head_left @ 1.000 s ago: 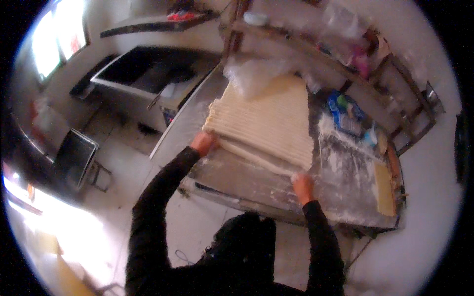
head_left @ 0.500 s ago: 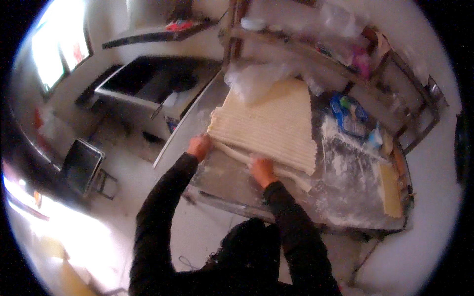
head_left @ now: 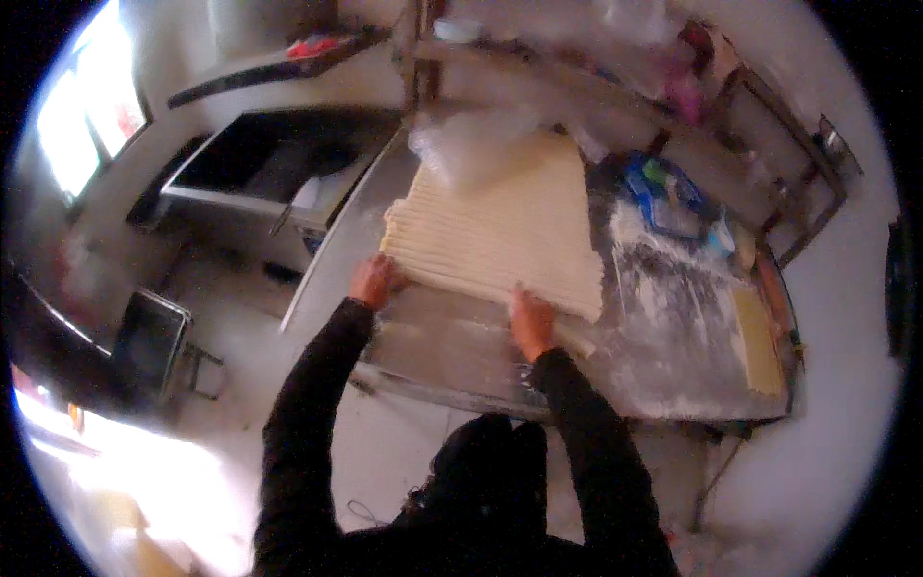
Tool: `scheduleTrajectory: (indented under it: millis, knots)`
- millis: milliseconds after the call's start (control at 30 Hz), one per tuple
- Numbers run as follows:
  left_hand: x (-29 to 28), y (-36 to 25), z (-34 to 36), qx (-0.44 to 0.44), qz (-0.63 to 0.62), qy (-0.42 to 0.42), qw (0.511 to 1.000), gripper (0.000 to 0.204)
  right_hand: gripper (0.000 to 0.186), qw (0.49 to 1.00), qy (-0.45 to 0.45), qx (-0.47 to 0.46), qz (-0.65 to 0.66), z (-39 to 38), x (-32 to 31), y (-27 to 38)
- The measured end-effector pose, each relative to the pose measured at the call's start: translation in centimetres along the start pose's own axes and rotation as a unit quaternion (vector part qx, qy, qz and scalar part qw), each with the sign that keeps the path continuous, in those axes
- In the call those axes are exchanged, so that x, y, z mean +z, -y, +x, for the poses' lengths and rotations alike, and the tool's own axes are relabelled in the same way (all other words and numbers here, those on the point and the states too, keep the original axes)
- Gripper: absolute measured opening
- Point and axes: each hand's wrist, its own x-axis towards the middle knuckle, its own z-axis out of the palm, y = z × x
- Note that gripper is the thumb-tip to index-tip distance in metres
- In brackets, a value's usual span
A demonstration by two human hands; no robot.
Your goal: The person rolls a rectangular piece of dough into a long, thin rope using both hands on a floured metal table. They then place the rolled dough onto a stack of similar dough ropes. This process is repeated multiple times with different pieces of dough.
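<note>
Cream-coloured single dough sheet, two hands at its edge

Dough strips lie side by side on a worktable — a plastic sheet over their far end. The left hand is at their near left corner, the right hand along the near edge. Flour covers the table's right side, a plastic packet behind it. Beyond stands a shelf; left — a chair.
</note>
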Motion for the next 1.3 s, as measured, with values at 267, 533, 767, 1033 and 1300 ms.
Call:
scheduleTrajectory:
  millis: [267, 533, 767, 1033, 1300]
  knots:
    - [-7.2, -5.5, 2.0, -0.058, 0.08, 0.032, 0.995, 0.043, 0.045, 0.993, -0.005, 0.117, 0.022, -8.2, -3.6, -14.7]
    - [-0.4, -14.7, 5.5, 0.078, 0.082, 0.104, 0.988, 0.085, 0.054, 0.99, -0.006, 0.116, 0.08, -7.5, -3.0, -16.1]
    - [8.4, -29.0, 8.0, 0.145, -0.022, 0.098, 0.984, 0.087, 0.057, 0.991, 0.009, 0.11, 0.078, -6.3, -3.4, -16.2]
    - [7.9, -28.4, 9.0, 0.131, 0.026, 0.118, 0.984, 0.087, 0.055, 0.99, 0.022, 0.076, 0.118, -5.5, -3.0, -18.4]
    - [-2.4, -8.4, 5.2, 0.0, 0.112, 0.106, 0.988, 0.101, 0.066, 0.99, 0.064, 0.058, 0.107, -5.1, -2.9, -19.0]
